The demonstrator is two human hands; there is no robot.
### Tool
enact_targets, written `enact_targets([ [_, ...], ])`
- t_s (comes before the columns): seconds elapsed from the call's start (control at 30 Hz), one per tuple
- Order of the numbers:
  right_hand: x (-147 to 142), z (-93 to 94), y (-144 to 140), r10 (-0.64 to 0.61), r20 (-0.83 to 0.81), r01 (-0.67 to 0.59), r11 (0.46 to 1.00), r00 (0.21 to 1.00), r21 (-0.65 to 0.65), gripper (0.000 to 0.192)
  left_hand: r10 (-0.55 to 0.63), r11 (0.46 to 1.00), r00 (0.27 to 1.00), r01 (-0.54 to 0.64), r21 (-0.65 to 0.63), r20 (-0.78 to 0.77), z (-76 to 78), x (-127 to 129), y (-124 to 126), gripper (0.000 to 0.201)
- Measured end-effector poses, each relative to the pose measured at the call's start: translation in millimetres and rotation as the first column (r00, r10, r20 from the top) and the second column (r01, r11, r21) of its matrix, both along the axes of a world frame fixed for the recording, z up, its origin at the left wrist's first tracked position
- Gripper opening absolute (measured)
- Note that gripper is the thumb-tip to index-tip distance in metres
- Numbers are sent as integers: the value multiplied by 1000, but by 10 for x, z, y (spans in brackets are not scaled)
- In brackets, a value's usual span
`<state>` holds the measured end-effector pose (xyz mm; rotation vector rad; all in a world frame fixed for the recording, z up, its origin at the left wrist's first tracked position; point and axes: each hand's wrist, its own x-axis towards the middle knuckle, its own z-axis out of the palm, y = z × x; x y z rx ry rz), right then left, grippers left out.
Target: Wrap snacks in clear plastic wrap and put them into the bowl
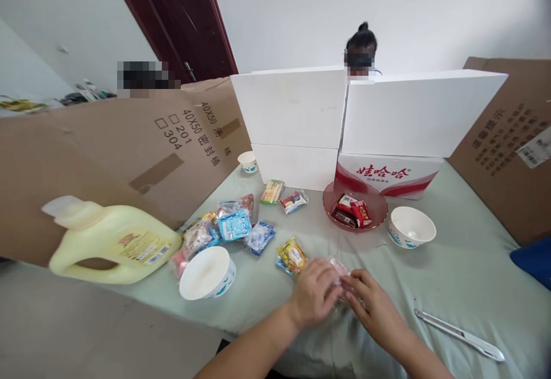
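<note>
My left hand (315, 290) and my right hand (373, 305) meet over the cloth near the table's front, both closed on a pinkish packet in transparent wrapping (338, 265). Fingers cover much of that packet, so its exact kind does not show. Just left of my left hand lies a yellow snack packet (293, 254) on top of a blue one. Farther left is a pile of wrapped snacks, including a light-blue packet (235, 225). A pink glass bowl (329, 209) with red and dark wrapped snacks stands beyond my hands.
White bowls stand at left (206, 273), right (412, 227) and back (247, 162). A yellow jug (116, 241) lies at the left; a white tong-like tool (460, 334) lies front right. White boxes (293, 109) and cardboard (172, 155) wall the table. Two people sit behind.
</note>
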<state>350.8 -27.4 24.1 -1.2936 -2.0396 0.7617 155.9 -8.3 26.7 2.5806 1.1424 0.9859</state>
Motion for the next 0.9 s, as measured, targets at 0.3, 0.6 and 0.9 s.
enact_targets([
  [0.3, -58, -99, 1, -71, 257, -18, 945, 964, 326, 35, 130, 962, 883, -222, -158, -451, 204, -1165, 58, 30],
  [0.6, -118, -161, -20, -93, 178, 6, 900, 980, 435, 48, -4, 994, 965, 33, 106, -262, -60, -38, -232, 53],
  [0.9, 1396, -306, -593, -475, 441, 352, 874, 762, 334, 27, 77, 976, 984, -42, 214, -161, -442, 224, -255, 52],
])
